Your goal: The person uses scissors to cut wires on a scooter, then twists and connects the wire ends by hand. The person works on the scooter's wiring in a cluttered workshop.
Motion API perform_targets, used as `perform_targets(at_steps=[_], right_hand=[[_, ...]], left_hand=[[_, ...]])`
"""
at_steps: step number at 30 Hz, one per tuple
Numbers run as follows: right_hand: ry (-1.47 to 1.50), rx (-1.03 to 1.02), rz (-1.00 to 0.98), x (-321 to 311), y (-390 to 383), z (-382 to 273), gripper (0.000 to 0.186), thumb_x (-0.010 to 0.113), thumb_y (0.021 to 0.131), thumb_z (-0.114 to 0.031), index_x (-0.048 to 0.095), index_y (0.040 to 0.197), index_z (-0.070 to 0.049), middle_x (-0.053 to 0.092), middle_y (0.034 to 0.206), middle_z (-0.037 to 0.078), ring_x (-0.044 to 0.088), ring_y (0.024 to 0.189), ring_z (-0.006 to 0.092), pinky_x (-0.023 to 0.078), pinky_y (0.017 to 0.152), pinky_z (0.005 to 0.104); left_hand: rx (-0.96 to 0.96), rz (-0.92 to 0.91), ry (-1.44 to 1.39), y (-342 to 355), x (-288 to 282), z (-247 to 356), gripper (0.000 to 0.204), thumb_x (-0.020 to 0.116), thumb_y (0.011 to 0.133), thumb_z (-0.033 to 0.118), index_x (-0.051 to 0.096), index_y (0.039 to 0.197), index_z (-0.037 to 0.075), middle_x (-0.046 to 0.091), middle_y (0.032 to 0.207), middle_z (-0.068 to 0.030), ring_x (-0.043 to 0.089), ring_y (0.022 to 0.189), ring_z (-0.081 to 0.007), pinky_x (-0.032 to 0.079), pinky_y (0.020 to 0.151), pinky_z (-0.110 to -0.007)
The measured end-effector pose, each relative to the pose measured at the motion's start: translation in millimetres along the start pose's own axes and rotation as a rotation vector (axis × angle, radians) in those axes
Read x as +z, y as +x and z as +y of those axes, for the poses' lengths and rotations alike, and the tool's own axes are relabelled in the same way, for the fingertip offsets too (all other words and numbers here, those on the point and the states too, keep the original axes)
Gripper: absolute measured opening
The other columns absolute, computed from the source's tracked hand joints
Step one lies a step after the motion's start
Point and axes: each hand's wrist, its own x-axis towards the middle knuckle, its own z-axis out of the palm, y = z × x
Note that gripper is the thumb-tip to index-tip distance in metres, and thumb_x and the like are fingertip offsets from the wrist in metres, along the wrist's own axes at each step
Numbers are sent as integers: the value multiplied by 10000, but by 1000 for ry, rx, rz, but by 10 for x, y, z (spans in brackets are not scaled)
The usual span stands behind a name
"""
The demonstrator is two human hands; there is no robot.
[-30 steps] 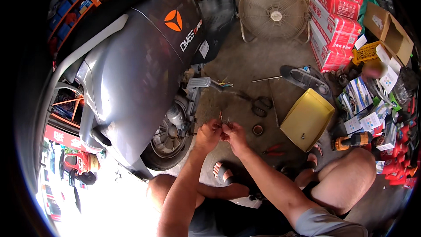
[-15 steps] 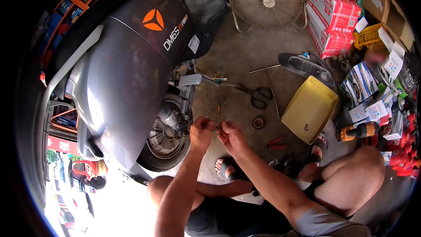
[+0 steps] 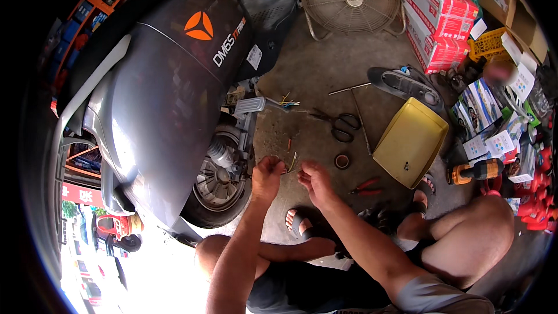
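Observation:
My left hand (image 3: pixel 266 173) is closed on a thin, light-coloured wire (image 3: pixel 294 160) that curves up beside its fingertips. Just right of it is my right hand (image 3: pixel 313 179), its fingers curled; whatever they hold is too small to make out. A small orange piece (image 3: pixel 289 144) lies on the floor beyond both hands. Black scissors (image 3: pixel 343 129) lie near a cable with splayed coloured strands (image 3: pixel 288 103) at the scooter's footpeg (image 3: pixel 250 105). A tape roll (image 3: pixel 342 161) and red-handled pliers (image 3: pixel 366 187) lie to the right.
The grey scooter (image 3: pixel 157 99) with its wheel (image 3: pixel 214 195) fills the left. A fan (image 3: pixel 325 0) and red boxes (image 3: pixel 436 52) stand behind. A yellow tray (image 3: pixel 407 145), metal T-bar (image 3: pixel 361 117), drill (image 3: pixel 482 170) and piled packages (image 3: pixel 476 110) are on the right. My sandalled feet (image 3: pixel 299 221) are below.
My hands have drawn apart a little, the right one moving rightward, and the thin wire now shows between them. The view has shifted slightly, with surroundings appearing higher and farther left.

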Motion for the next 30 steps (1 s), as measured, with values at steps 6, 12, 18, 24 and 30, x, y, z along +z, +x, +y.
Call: perform_targets(at_steps=[6,12,18,24,30], right_hand=[[-246,-537,1,174,20,-287,44,587,917,-81,606,912,-41,546,687,-27,500,604,46,401,533,241],[-1121,-701,-112,482,-251,-489,90,607,846,-45,587,933,-35,653,786,132,652,701,316,508,620,388],[-1363,-812,-20,406,-141,-506,137,665,786,-51,618,914,-56,616,840,132,617,762,313,496,663,379],[-1355,-692,-181,394,-12,-673,71,697,771,-94,661,819,-55,628,885,149,618,840,335,498,732,413],[-1329,-657,-229,382,34,-674,59,693,777,-92,668,816,-57,627,876,149,622,837,331,499,734,413]], left_hand=[[3,-3,14,-15,28,-17,165,665,846,92,644,963,-23,690,827,-83,658,765,-139,514,711,-267],[32,7,150,-54,42,128,184,676,826,123,655,952,-9,699,854,-91,669,782,-162,521,732,-286],[57,27,265,-121,110,211,183,679,800,146,663,927,15,700,848,-111,683,783,-204,526,733,-318],[80,19,375,-136,139,307,163,676,791,154,657,897,32,693,808,-115,681,768,-226,524,716,-328],[108,24,385,-130,144,297,137,667,783,150,635,854,37,692,794,-119,685,769,-255,526,711,-349]])
